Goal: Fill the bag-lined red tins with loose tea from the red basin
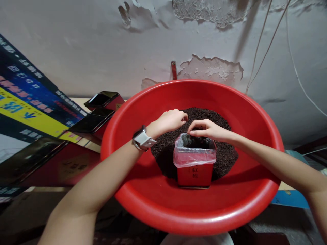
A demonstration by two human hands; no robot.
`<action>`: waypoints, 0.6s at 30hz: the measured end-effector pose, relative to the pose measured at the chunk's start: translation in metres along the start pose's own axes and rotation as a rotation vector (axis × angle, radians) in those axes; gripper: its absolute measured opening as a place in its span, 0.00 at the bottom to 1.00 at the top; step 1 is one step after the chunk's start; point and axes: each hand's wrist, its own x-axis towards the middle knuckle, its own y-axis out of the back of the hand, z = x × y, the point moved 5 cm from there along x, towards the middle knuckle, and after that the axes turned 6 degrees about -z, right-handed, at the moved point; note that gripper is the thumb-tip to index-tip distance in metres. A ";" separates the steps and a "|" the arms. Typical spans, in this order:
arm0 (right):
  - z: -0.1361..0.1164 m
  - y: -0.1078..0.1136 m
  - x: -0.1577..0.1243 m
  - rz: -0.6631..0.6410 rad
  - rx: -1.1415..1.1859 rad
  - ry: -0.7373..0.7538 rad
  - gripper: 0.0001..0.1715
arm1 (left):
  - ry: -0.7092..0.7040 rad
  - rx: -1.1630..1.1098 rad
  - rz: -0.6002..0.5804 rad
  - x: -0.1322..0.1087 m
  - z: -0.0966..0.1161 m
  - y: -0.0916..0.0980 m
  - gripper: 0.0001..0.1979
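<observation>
A square red tin (195,175) with dark lettering stands upright inside a large red plastic basin (143,109). Clear plastic bag (194,158) lines the tin and is folded down over its rim; dark contents show in its mouth. Around and behind the tin lies a heap of dark, dry tea-like leaves (163,146). My left hand (173,119), with a white-strapped watch on the wrist, is curled closed above the heap; whatever its fingers hold is hidden. At the back of the tin's mouth, my right hand (205,129) has its fingertips pinched together at the bag's edge.
Several dark-topped red tins (93,120) lie tilted left of the basin, beside a printed banner (33,98). A wall with peeling paint (209,68) rises behind. Thin cables (268,47) hang at the right. A blue strip (290,199) runs along the right side.
</observation>
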 end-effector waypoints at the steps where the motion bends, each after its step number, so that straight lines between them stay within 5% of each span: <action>1: 0.000 -0.001 0.000 -0.016 0.012 -0.003 0.11 | 0.001 0.002 -0.001 0.000 0.000 0.000 0.15; 18: 0.005 0.001 -0.002 -0.054 0.101 -0.038 0.22 | -0.002 -0.011 -0.032 -0.003 0.005 0.001 0.15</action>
